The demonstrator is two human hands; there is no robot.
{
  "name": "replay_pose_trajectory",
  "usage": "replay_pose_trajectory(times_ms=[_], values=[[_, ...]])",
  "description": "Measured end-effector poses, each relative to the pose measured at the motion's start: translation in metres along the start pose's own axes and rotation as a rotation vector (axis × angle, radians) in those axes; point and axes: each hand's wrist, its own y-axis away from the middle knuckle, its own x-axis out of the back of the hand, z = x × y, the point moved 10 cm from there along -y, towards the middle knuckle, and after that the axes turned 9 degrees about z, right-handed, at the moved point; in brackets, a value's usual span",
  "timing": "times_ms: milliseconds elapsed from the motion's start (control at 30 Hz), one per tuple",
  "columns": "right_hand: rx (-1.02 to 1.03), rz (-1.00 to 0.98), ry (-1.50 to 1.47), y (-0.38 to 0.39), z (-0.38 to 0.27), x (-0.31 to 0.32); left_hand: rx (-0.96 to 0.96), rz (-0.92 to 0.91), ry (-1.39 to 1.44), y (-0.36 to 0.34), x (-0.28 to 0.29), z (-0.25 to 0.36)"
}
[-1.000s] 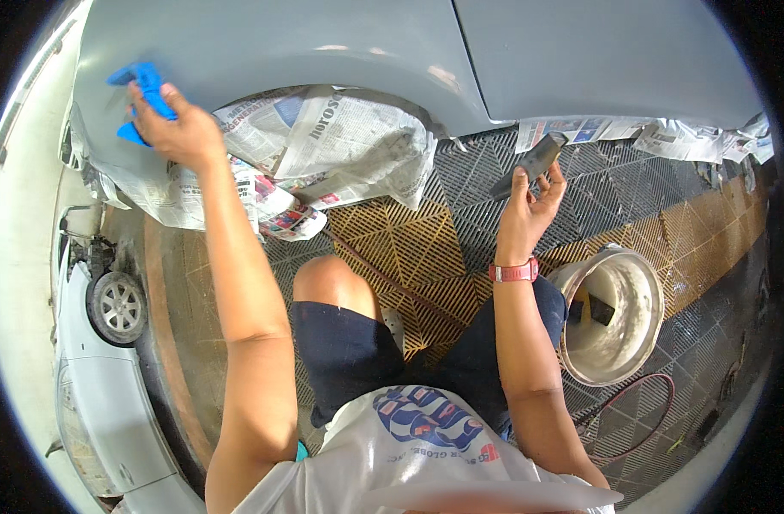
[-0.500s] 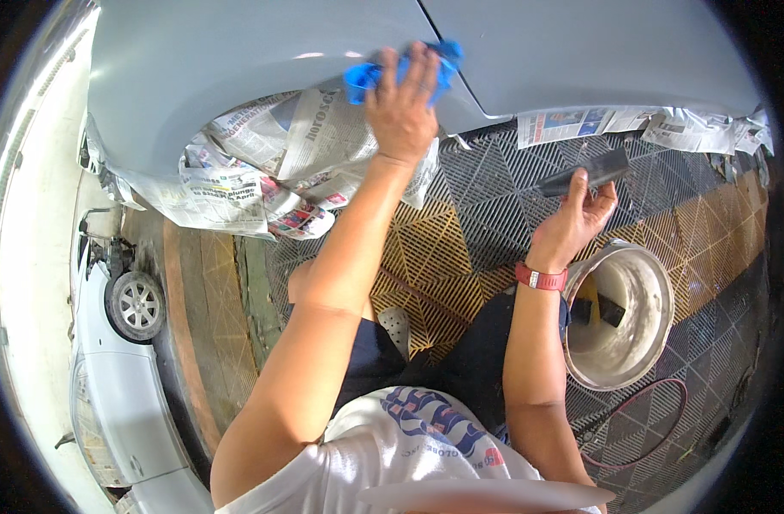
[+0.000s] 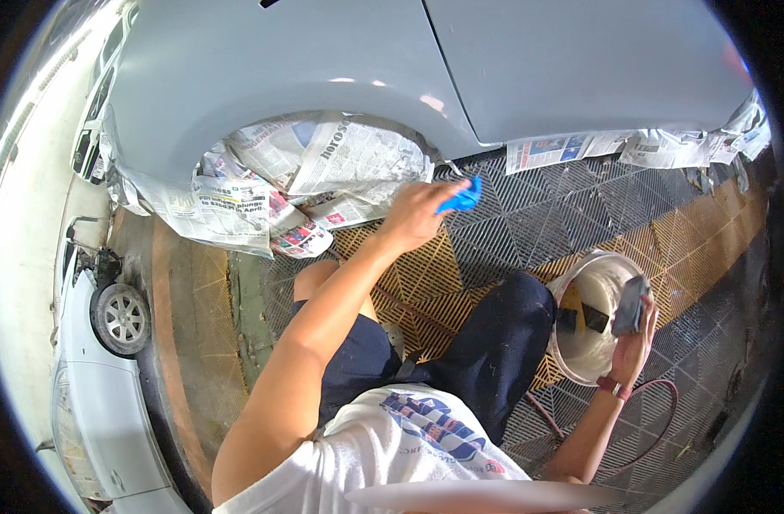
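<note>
My left hand (image 3: 413, 214) is closed round a crumpled blue cloth (image 3: 463, 198), held in the air below the grey car panel (image 3: 323, 51) and not touching it. At the right, my right hand (image 3: 637, 345) grips a dark grey rectangular sanding block (image 3: 631, 306) over the rim of a pale bucket (image 3: 582, 368). Inside the bucket lie a yellow-and-black piece (image 3: 591, 318) and some other dark things I cannot make out. Newspaper sheets (image 3: 349, 158) cover the wheel arch beside my left hand.
More newspaper (image 3: 550, 152) hangs along the lower edge of the car door (image 3: 572, 68). A reddish hose (image 3: 674, 403) curls on the patterned floor tiles (image 3: 520, 223) beside the bucket. Another silver car (image 3: 109, 420) stands at the far left.
My left hand has come off the panel, down toward me, with the blue cloth. My right hand has moved down and right to the bucket with the sanding block.
</note>
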Motion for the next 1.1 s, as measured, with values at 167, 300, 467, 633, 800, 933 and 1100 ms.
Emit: replay_pose_trajectory(times_ms=[167,300,467,633,800,933,1100], values=[[-0.371,-0.066,-0.243,0.020,0.032,0.007,0.210,0.881,-0.003,0.032,0.198,-0.028],[-0.432,-0.223,-0.161,0.020,0.049,-0.008,0.265,1.431,-0.269,0.062,0.349,-0.047],[-0.461,-0.155,0.113,-0.008,0.091,-0.003,0.300,1.300,-0.767,0.041,0.397,-0.069],[-0.464,-0.357,0.617,-0.030,0.121,-0.017,0.120,1.149,-0.835,0.003,0.329,-0.043],[0.254,-0.675,1.465,-0.070,0.184,-0.012,0.004,1.009,-0.794,-0.039,0.253,-0.016],[0.009,-0.815,1.902,-0.044,0.222,-0.028,0.012,0.760,-0.883,-0.061,0.191,-0.004],[0.110,-0.756,1.646,-0.045,0.258,-0.043,-0.230,0.669,-0.928,-0.079,0.138,-0.012]])
